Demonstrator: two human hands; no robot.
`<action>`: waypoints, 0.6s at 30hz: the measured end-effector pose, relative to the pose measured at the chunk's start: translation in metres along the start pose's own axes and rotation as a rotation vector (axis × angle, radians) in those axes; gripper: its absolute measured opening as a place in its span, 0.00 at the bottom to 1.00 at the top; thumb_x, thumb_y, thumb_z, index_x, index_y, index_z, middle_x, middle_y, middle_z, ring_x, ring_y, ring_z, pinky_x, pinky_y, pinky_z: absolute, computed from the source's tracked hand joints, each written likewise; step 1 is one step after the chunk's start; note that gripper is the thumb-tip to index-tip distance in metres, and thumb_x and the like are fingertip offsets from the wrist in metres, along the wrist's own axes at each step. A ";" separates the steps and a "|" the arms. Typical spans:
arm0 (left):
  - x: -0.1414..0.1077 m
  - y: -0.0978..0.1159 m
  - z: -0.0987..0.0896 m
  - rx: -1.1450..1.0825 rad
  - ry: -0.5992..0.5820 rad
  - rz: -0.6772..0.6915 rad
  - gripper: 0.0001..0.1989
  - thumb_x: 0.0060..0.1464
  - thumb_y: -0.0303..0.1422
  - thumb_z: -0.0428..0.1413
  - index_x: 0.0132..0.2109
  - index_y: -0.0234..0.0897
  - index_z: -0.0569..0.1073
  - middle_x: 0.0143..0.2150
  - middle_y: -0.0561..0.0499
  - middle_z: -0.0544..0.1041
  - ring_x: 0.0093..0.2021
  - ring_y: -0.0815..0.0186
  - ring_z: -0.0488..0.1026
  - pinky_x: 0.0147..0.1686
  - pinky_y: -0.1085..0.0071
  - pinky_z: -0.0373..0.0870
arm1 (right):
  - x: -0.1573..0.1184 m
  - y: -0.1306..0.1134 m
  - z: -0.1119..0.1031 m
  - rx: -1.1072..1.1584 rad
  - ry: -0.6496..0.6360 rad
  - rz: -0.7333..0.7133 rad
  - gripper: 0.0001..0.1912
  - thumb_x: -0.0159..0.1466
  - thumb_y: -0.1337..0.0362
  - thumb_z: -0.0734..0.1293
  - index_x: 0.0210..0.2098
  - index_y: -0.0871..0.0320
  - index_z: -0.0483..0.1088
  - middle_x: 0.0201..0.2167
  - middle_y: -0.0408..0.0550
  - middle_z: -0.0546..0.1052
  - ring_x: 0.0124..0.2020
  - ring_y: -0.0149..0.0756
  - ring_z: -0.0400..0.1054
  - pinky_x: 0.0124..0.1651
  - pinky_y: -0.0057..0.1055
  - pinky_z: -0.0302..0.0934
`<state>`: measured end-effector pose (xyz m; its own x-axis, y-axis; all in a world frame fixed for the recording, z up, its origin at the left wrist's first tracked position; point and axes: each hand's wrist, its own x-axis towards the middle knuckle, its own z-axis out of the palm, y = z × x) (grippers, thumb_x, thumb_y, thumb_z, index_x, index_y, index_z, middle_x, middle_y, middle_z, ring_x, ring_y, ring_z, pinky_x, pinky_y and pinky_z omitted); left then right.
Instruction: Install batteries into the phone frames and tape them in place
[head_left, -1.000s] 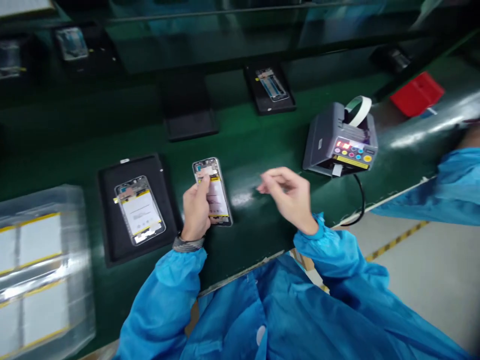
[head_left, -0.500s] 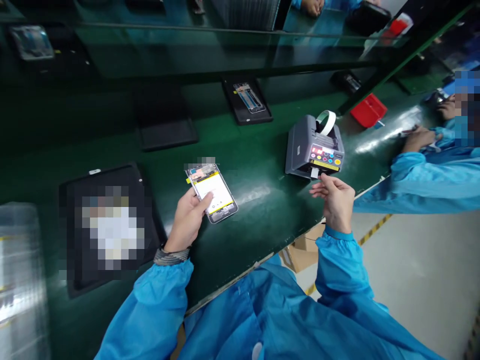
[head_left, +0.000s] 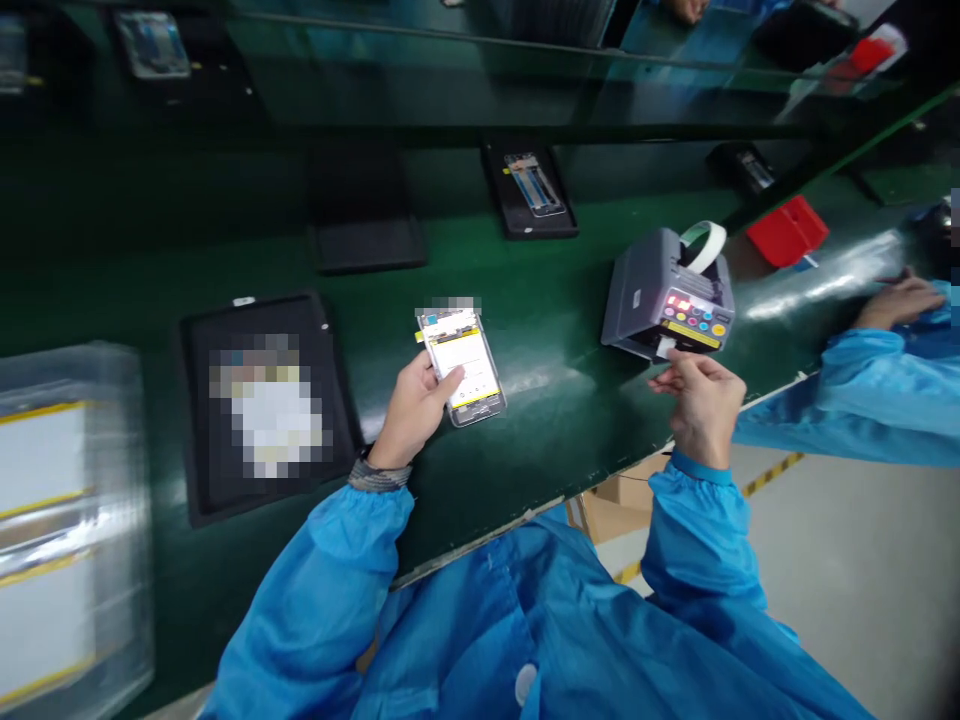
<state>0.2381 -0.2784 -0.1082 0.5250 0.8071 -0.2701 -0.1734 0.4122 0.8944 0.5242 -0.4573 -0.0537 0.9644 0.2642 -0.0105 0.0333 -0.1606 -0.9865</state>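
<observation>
The left hand [head_left: 412,405] holds the opened phone [head_left: 474,365] by its left side, with the thumb lying on the white panel and the other fingers going beneath. The phone is to the left of the tape dispenser [head_left: 634,290], well apart from it; whether it also touches the bench [head_left: 551,330], I cannot tell. I judge it to be light and stiff, but its bare parts look fragile and its smooth rim may slip. It is better to take it by the long edges and to press little on the panel.

The right hand [head_left: 701,400] is at the front of the dispenser, thumb and finger brought together on the white tape [head_left: 664,347] there; how firmly, the view does not show. This tape should be very light, soft and perhaps sticky, so its end is the good place to hold.

Further out, a black tray [head_left: 210,495] lies far left of the dispenser, and a red box [head_left: 787,230] is behind it to the right.
</observation>
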 end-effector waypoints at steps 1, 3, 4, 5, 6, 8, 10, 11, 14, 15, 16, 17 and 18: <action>0.000 -0.001 0.000 -0.005 -0.003 0.012 0.31 0.45 0.42 0.72 0.54 0.33 0.74 0.55 0.37 0.81 0.51 0.52 0.81 0.51 0.58 0.78 | 0.000 -0.001 -0.001 -0.007 -0.006 -0.004 0.05 0.53 0.67 0.76 0.23 0.58 0.78 0.15 0.44 0.72 0.15 0.32 0.68 0.20 0.28 0.66; 0.001 -0.002 -0.001 -0.012 -0.008 0.026 0.30 0.46 0.42 0.71 0.53 0.33 0.74 0.56 0.37 0.80 0.52 0.53 0.80 0.52 0.58 0.78 | 0.001 -0.005 -0.001 -0.013 -0.029 -0.002 0.06 0.54 0.70 0.76 0.22 0.58 0.78 0.14 0.45 0.71 0.15 0.32 0.67 0.20 0.30 0.65; 0.001 -0.003 -0.001 -0.014 -0.007 0.027 0.30 0.47 0.42 0.71 0.54 0.33 0.74 0.56 0.37 0.80 0.52 0.53 0.80 0.51 0.59 0.78 | 0.001 -0.006 -0.002 -0.011 -0.035 -0.006 0.07 0.54 0.72 0.75 0.21 0.58 0.78 0.14 0.46 0.70 0.14 0.31 0.66 0.21 0.30 0.65; 0.001 -0.003 -0.001 -0.014 -0.006 0.026 0.31 0.47 0.42 0.71 0.54 0.33 0.74 0.56 0.37 0.80 0.51 0.52 0.81 0.51 0.59 0.79 | 0.001 -0.007 -0.002 -0.005 -0.038 -0.012 0.07 0.54 0.73 0.75 0.21 0.58 0.79 0.14 0.45 0.69 0.14 0.31 0.65 0.21 0.31 0.64; 0.001 -0.003 -0.001 -0.017 -0.006 0.023 0.31 0.47 0.42 0.71 0.55 0.34 0.74 0.56 0.37 0.80 0.51 0.52 0.81 0.50 0.59 0.79 | 0.000 -0.008 -0.002 0.001 -0.038 -0.021 0.07 0.54 0.74 0.75 0.21 0.59 0.79 0.13 0.45 0.68 0.14 0.30 0.64 0.20 0.31 0.63; 0.000 -0.003 0.000 -0.028 -0.007 0.022 0.31 0.48 0.42 0.71 0.56 0.34 0.74 0.55 0.37 0.80 0.51 0.52 0.81 0.49 0.59 0.79 | -0.005 -0.006 0.000 0.004 -0.043 -0.025 0.07 0.53 0.74 0.75 0.21 0.59 0.79 0.13 0.43 0.66 0.13 0.28 0.62 0.19 0.30 0.62; 0.000 -0.004 0.000 -0.043 -0.014 0.022 0.30 0.48 0.41 0.71 0.56 0.34 0.74 0.55 0.37 0.81 0.50 0.52 0.81 0.48 0.58 0.80 | -0.016 0.000 0.004 -0.001 -0.059 -0.004 0.05 0.53 0.71 0.76 0.22 0.59 0.79 0.13 0.42 0.66 0.13 0.28 0.61 0.18 0.29 0.60; 0.000 -0.004 0.000 -0.048 -0.017 0.021 0.29 0.48 0.41 0.70 0.55 0.34 0.74 0.55 0.37 0.81 0.50 0.52 0.81 0.48 0.58 0.80 | -0.026 0.004 0.008 -0.007 -0.086 0.016 0.04 0.53 0.69 0.76 0.23 0.59 0.79 0.12 0.41 0.66 0.13 0.28 0.60 0.18 0.29 0.60; 0.000 -0.004 0.001 -0.043 -0.016 0.016 0.29 0.48 0.40 0.70 0.55 0.35 0.74 0.54 0.37 0.81 0.51 0.52 0.81 0.48 0.58 0.80 | -0.065 0.013 0.029 -0.040 -0.306 0.090 0.08 0.55 0.62 0.77 0.30 0.60 0.79 0.12 0.38 0.67 0.13 0.30 0.61 0.19 0.28 0.58; 0.000 -0.004 0.001 -0.037 -0.013 0.017 0.28 0.48 0.40 0.70 0.54 0.35 0.74 0.54 0.38 0.81 0.51 0.52 0.81 0.48 0.58 0.79 | -0.080 0.014 0.039 -0.059 -0.414 0.112 0.09 0.57 0.60 0.77 0.31 0.60 0.79 0.13 0.39 0.68 0.14 0.30 0.63 0.20 0.28 0.58; 0.000 -0.004 0.001 -0.031 -0.009 0.022 0.28 0.49 0.40 0.70 0.54 0.35 0.74 0.54 0.38 0.81 0.52 0.52 0.80 0.49 0.59 0.79 | -0.094 0.015 0.050 -0.074 -0.513 0.126 0.11 0.58 0.58 0.77 0.32 0.60 0.78 0.13 0.39 0.69 0.14 0.30 0.63 0.21 0.27 0.58; 0.000 -0.004 0.001 -0.027 -0.007 0.027 0.28 0.49 0.40 0.70 0.54 0.35 0.74 0.54 0.38 0.81 0.52 0.52 0.80 0.49 0.59 0.79 | -0.106 0.014 0.061 -0.089 -0.595 0.131 0.12 0.59 0.56 0.76 0.32 0.60 0.78 0.13 0.40 0.70 0.14 0.30 0.63 0.21 0.27 0.57; 0.000 -0.004 0.001 -0.023 -0.005 0.033 0.28 0.49 0.41 0.70 0.55 0.34 0.74 0.55 0.38 0.81 0.52 0.52 0.80 0.50 0.59 0.79 | -0.115 0.013 0.072 -0.104 -0.654 0.130 0.14 0.59 0.54 0.76 0.32 0.59 0.77 0.14 0.40 0.70 0.14 0.29 0.62 0.21 0.27 0.56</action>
<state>0.2396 -0.2807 -0.1112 0.5233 0.8180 -0.2389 -0.2096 0.3953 0.8943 0.3947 -0.4218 -0.0774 0.6058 0.7528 -0.2574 -0.0156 -0.3123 -0.9499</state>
